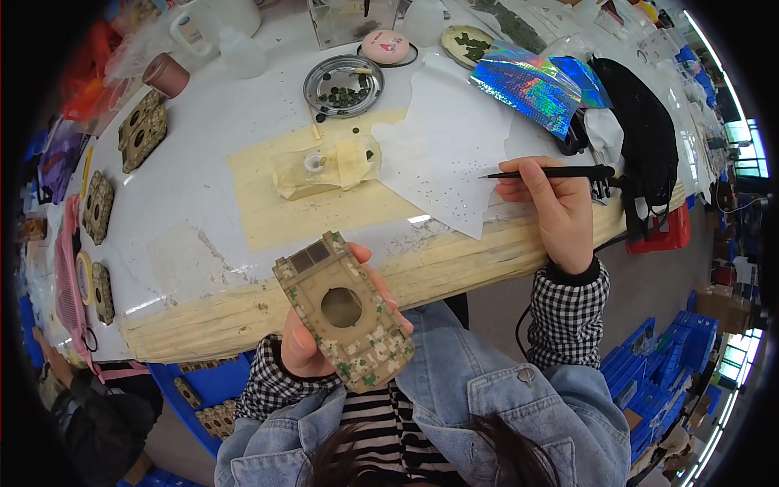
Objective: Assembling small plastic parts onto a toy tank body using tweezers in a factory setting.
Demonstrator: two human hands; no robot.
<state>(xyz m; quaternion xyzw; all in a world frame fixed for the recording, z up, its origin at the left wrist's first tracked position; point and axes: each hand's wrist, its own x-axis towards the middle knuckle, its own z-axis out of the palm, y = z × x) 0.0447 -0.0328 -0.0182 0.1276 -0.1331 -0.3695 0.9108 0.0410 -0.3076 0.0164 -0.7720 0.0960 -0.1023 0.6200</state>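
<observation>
My left hand (300,345) is wrapped round a camouflage model tank hull (378,345), held tilted in front of the table edge. The hull has a round hole in its top and a dark grille at its far end. In my right hand (561,213) is a pair of black tweezers (578,172), pinched between thumb and fingers. Its fine tip points left, over a white paper sheet (442,122) scattered with tiny specks. Left of the sheet, a tape-wrapped block (349,166) bears a small white cup (314,163) on yellowish paper (264,211).
Beyond the block is a round metal dish (309,104) of small dark green pieces. More camouflage hulls (143,130) line the left side. Iridescent foil (527,85) and a black bag (645,122) occupy the right. Below the table's left end, a blue bin (180,388) holds camouflage parts.
</observation>
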